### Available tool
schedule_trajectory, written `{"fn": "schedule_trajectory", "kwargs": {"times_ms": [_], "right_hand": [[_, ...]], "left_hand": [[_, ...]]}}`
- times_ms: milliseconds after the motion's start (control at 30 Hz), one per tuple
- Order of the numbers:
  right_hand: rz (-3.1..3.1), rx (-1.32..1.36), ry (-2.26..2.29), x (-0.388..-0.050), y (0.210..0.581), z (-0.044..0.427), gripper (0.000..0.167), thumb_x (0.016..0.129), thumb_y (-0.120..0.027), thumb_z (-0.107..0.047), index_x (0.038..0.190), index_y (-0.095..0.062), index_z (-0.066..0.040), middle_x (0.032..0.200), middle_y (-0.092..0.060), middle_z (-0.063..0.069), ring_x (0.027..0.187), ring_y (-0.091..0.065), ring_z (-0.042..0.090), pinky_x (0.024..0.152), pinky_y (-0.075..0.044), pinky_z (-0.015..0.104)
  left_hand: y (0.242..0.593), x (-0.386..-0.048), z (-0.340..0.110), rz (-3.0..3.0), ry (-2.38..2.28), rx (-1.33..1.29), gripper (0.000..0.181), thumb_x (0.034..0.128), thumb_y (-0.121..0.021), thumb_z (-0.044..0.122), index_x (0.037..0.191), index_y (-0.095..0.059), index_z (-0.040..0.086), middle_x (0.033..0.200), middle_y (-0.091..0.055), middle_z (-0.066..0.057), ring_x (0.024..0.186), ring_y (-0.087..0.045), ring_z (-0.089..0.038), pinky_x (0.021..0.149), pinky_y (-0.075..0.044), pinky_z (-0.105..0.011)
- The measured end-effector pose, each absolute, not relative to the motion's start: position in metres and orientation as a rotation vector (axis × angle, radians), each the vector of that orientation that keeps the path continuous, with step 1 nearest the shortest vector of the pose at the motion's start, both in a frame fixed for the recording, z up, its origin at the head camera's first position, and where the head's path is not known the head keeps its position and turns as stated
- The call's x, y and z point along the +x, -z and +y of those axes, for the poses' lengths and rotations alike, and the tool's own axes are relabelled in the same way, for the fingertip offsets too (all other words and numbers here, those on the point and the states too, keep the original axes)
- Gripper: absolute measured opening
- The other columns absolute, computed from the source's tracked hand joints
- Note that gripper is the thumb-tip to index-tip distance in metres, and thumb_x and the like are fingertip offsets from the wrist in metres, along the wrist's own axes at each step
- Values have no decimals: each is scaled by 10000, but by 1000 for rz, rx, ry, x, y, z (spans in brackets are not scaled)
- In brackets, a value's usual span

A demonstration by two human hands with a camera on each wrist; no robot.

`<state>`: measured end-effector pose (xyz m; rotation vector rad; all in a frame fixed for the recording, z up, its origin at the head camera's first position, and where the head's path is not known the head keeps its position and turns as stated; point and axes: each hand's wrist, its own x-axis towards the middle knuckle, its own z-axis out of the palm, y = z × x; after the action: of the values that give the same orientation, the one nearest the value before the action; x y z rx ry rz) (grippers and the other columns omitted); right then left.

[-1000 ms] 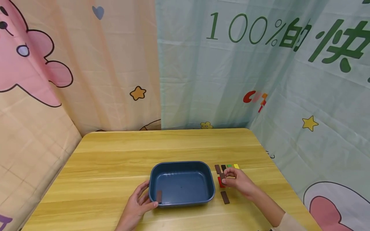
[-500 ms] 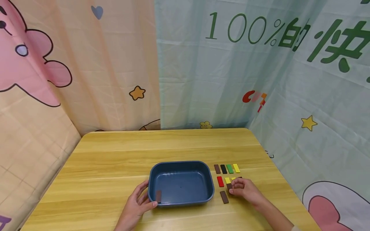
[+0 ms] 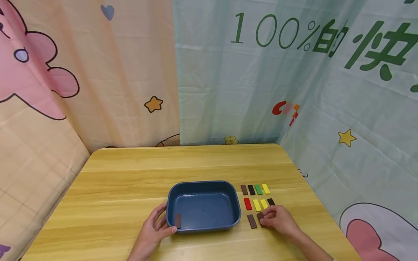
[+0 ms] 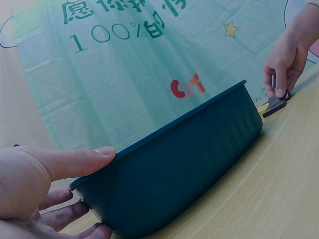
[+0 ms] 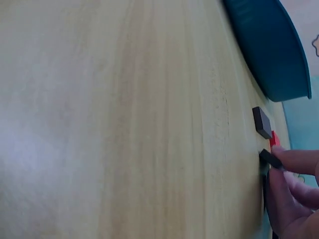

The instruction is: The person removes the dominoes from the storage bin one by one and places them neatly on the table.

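At the front left corner of the blue plastic basin, my left hand grips the wall, thumb over the rim and fingers against the outside. One brown domino-shaped block leans inside that corner. To the right of the basin, my right hand pinches another brown domino-shaped block between thumb and fingers, at the tabletop. Beside it lies a similar brown block. Whether the pinched block is fully down on the table cannot be told.
Behind the right hand lie two rows of blocks: brown, black, green and yellow at the back, then red, two yellow and one black. Printed curtains hang behind the wooden table.
My right hand has carried the brown block from above the red one rightward and toward me, down beside the front brown block. My left hand keeps its grip on the basin.
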<state>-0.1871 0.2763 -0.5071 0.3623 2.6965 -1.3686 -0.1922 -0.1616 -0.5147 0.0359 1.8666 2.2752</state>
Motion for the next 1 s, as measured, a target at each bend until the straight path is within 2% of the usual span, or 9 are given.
{"fn": "schedule_trajectory", "kwargs": {"times_ms": [300, 633, 1000], "right_hand": [[2846, 374, 1145, -184, 501, 268, 205, 796, -880, -39, 907, -711, -5, 785, -660, 17, 725, -626, 157, 632, -561, 297], [2815, 395, 1183, -185, 499, 270, 179, 823, -854, -42, 935, -720, -2, 798, -664, 18, 744, -622, 160, 644, -556, 296], [2826, 342, 1244, -191, 484, 277, 239, 814, -868, -64, 987, -726, 20, 859, -678, 27, 797, -638, 176, 692, -562, 312]], "left_hand": [[514, -191, -162, 1876, -2288, 42, 831, 851, -772, -116, 1557, -344, -23, 1611, -318, -258, 1422, -400, -445, 981, -535, -322], [514, -193, -163, 1896, -2258, 25, 840, 851, -790, -90, 1559, -345, -13, 1607, -329, -255, 1420, -409, -442, 1008, -526, -337], [511, -192, -162, 1893, -2251, 44, 839, 850, -781, -104, 1559, -340, -20, 1613, -317, -257, 1425, -399, -443, 1001, -529, -340]]}}
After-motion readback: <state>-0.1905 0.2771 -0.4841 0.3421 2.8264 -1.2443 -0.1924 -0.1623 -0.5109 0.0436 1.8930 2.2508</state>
